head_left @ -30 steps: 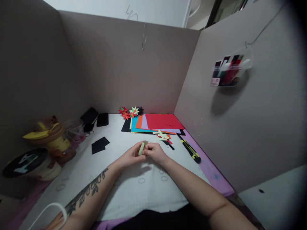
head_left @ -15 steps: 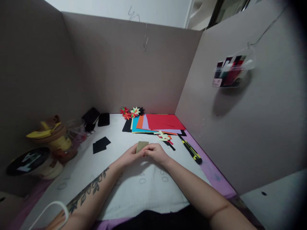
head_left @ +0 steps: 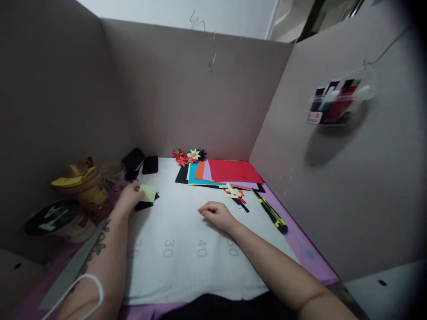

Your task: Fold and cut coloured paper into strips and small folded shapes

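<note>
Reaching forward, hands (head_left: 129, 196) well apart

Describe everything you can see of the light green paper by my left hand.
The light green paper is a small, plain, four-sided sheet, matte and thin-looking. The left hand holds its left edge over the black paper pieces, partly hiding them. I can't tell whether it touches them.

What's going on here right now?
The left hand has a pale green paper in its fingers, over the black papers on the left. The right hand rests near the middle, seemingly holding nothing. Behind lie colored sheets and paper stars, with a cutter on the right.
</note>
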The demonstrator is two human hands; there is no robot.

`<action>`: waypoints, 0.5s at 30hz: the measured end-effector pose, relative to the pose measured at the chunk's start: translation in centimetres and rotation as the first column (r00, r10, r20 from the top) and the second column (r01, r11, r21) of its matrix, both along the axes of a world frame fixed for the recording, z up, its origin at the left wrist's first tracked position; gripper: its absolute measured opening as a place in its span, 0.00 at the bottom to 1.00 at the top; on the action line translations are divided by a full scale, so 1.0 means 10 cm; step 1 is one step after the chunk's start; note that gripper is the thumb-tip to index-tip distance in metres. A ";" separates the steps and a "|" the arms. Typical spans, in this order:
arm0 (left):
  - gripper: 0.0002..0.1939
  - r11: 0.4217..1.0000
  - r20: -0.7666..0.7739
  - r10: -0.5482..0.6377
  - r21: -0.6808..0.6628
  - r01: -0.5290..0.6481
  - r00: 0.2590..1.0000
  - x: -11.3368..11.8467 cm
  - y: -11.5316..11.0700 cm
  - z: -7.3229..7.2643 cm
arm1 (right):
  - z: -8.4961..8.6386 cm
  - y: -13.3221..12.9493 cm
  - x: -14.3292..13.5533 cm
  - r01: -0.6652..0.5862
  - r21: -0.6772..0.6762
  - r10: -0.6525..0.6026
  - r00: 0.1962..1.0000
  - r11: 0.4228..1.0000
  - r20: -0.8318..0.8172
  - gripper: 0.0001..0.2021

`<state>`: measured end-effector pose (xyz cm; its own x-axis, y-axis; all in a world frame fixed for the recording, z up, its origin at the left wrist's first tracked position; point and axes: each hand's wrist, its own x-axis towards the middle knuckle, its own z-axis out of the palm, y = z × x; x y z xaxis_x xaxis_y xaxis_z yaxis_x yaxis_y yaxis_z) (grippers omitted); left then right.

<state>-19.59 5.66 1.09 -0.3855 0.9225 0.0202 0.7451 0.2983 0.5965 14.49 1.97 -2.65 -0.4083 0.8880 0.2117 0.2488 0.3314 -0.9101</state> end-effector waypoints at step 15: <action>0.27 0.984 -0.370 -0.173 -0.094 0.149 0.913 0.44 -0.11 0.05 | 0.15 0.89 0.45 0.330 0.368 -0.477 0.752 0.870 0.455 0.12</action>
